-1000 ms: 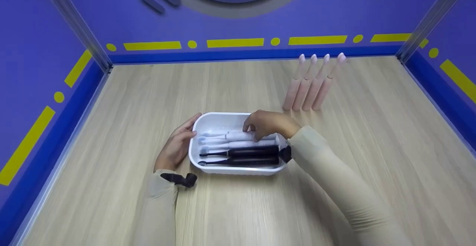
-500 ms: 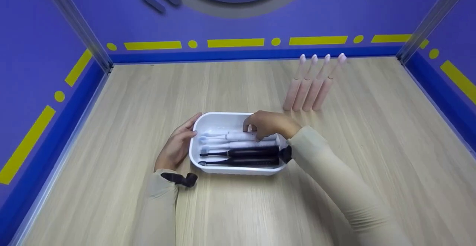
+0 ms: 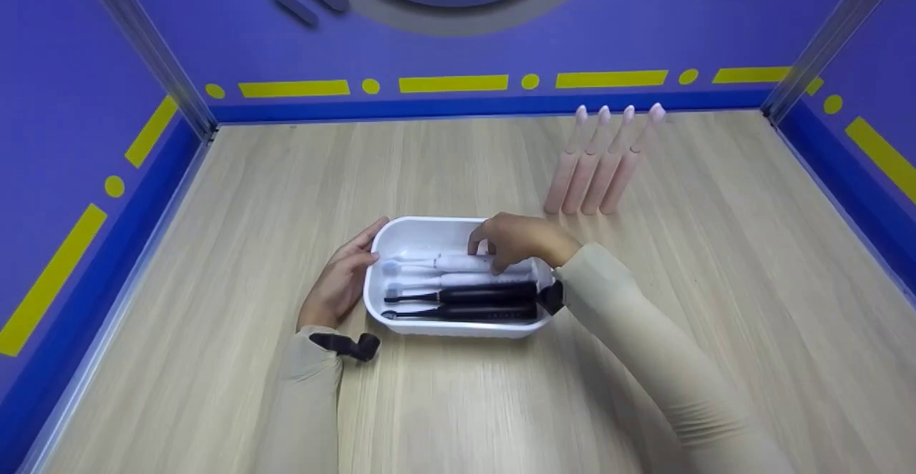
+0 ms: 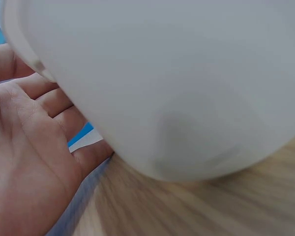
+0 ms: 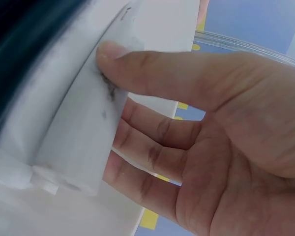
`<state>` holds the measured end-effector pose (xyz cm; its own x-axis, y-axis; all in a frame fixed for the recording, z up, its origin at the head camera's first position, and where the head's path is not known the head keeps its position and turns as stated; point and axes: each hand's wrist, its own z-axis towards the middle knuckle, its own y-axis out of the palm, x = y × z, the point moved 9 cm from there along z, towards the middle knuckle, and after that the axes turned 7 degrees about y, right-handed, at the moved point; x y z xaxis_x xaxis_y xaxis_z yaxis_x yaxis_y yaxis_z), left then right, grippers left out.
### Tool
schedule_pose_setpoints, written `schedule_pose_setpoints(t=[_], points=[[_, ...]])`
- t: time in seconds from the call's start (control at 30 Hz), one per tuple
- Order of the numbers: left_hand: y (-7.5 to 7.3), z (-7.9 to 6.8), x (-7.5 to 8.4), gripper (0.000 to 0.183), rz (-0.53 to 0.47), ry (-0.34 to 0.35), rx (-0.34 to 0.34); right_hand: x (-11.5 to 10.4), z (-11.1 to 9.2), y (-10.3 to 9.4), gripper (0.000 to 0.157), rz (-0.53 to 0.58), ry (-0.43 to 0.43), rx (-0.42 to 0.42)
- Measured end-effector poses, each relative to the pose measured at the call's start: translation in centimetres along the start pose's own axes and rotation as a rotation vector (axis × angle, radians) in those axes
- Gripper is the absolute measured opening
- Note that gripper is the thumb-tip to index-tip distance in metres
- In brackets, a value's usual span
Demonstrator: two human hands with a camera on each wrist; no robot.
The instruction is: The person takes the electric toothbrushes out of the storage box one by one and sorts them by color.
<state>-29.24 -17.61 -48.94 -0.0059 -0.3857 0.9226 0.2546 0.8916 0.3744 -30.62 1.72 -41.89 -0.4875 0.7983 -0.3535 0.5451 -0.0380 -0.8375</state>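
Observation:
A white plastic bin (image 3: 458,330) sits on the table with white electric toothbrushes and two black electric toothbrushes (image 3: 488,293) lying side by side in it. My left hand (image 3: 333,289) grips the bin's left end, thumb over the rim and fingers along the outer wall (image 4: 187,73). Inside the bin, my right hand (image 3: 526,238) pinches the handle of the rearmost white electric toothbrush (image 3: 461,263). In the right wrist view, the thumb presses one side of that handle while the fingers lie against the other. The brush heads point left.
Several pink electric toothbrushes (image 3: 594,180) stand upright in a row behind the bin, to the right. Purple-blue panels (image 3: 458,51) with yellow marks enclose the wooden table (image 3: 300,173) at the back and sides.

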Motion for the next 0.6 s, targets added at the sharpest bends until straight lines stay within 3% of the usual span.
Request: schedule_pose_setpoints(t=[0.6], points=[[0.01,0.07,-0.03,0.064,0.003,-0.007,-0.001,-0.34,-0.36,0.08,0.04,-0.028,-0.068,-0.019]])
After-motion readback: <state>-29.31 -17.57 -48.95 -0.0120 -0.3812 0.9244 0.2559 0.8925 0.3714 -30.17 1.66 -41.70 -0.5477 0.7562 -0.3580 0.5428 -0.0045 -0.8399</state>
